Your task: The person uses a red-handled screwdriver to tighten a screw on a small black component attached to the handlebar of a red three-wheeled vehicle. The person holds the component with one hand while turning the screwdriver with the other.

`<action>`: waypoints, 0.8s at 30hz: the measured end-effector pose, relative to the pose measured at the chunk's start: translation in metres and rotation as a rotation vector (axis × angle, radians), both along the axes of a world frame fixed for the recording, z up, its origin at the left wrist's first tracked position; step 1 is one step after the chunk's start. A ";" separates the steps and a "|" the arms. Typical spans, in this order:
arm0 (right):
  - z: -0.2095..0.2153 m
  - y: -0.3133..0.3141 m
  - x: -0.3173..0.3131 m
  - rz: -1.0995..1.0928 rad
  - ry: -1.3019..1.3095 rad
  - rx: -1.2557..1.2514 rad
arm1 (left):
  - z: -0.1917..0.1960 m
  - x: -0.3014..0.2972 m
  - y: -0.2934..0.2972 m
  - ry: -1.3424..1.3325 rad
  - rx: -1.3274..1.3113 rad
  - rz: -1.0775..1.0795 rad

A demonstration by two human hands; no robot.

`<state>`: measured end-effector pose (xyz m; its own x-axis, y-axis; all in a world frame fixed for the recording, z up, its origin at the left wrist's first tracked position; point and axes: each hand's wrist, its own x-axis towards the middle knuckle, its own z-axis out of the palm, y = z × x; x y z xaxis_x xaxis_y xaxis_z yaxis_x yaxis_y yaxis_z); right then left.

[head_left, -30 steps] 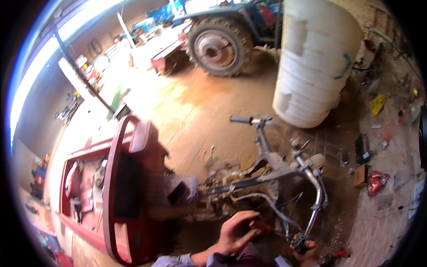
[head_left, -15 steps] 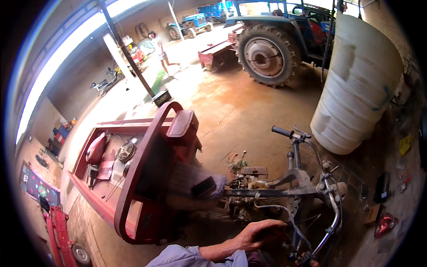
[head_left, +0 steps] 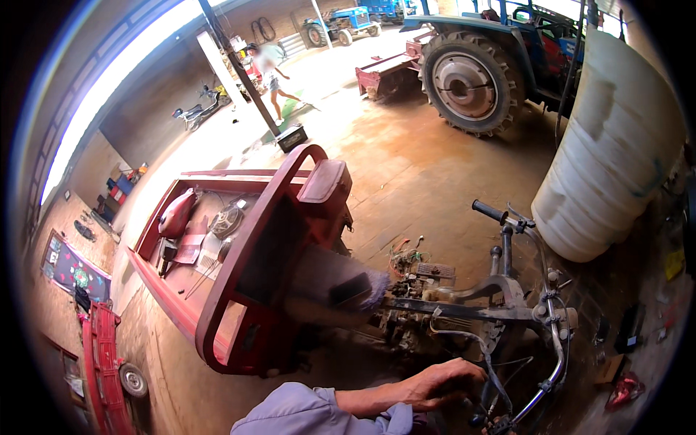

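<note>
My left hand (head_left: 441, 384) reaches across from the lower edge, its fingers bent and partly in shadow. They curl close beside the cables (head_left: 488, 355) below the handlebar (head_left: 557, 341) of a stripped red cargo tricycle (head_left: 221, 319); whatever they pinch is hidden. At the lower edge, by the handlebar's near end, a little of my right hand (head_left: 500, 426) shows, too dark and cut off to read its fingers. The bare engine (head_left: 428, 290) and frame bar (head_left: 464, 308) lie beyond my left hand. A dark, phone-like slab (head_left: 350, 288) rests on the fluffy seat cover (head_left: 308, 279).
The cargo bed (head_left: 145, 264) holds a red rounded part and a round metal part. A large white tank (head_left: 612, 152) stands at right, beside a blue tractor (head_left: 464, 83). A person (head_left: 272, 83) is near a post (head_left: 243, 72). Boxes (head_left: 610, 368) lie at lower right.
The whole view has shifted, so the tricycle and tank sit farther right. My left hand stays near the cables, its fingers reaching a little farther out. The distant person has changed stride.
</note>
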<state>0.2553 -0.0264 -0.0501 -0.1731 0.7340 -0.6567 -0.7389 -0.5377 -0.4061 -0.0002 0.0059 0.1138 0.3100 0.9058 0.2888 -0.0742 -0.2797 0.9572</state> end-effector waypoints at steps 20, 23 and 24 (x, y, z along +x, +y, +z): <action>0.005 0.004 -0.013 0.072 0.009 -0.010 | 0.010 -0.003 -0.002 -0.019 0.058 -0.098; 0.007 0.005 -0.008 0.063 -0.003 -0.002 | 0.004 0.002 -0.004 0.086 0.148 0.057; 0.008 0.006 -0.006 0.063 -0.009 0.001 | -0.002 0.005 -0.005 0.118 0.111 0.094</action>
<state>0.2495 -0.0200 -0.0423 -0.2129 0.7225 -0.6577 -0.7000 -0.5824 -0.4132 0.0046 0.0008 0.1117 0.2631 0.8969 0.3554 0.0678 -0.3847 0.9206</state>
